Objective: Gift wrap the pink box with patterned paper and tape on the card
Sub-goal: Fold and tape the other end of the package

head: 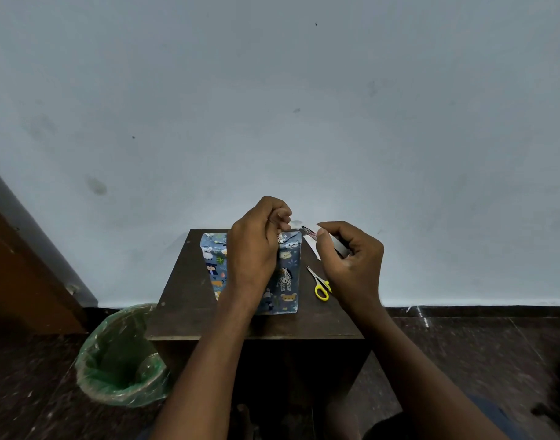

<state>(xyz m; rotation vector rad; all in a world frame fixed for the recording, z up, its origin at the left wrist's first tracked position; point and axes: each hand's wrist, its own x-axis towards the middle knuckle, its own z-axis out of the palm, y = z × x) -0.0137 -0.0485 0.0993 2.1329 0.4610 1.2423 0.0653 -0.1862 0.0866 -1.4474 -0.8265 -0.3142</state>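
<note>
**Two hands over a box wrapped in animal paper**

Two hands work above a small dark wooden table [183,312] that stands against a pale wall. On the table lies the box [289,271], fully covered in blue paper printed with cartoon animals; its far end shows folded flaps of paper that meet at a crease.

The left hand [256,246] hangs over the middle of the box, hiding much of its top. Its fingers are curled tight at the far end of the box, near the folded flaps; whether they pinch the paper or a bit of tape cannot be told.

The right hand [348,258] is raised to the right of the box, fingers curled round a small grey object, seemingly a tape dispenser [340,244], with a patterned tip poking out toward the box.

Just right of the box, under that hand, lie scissors [320,285] with yellow handles, blades pointing away from the person. A white card or slip [313,246] lies beyond them, near the box's far right corner.

Left of the table, on the dark floor, stands a bin [120,354] lined with a green bag.
</note>
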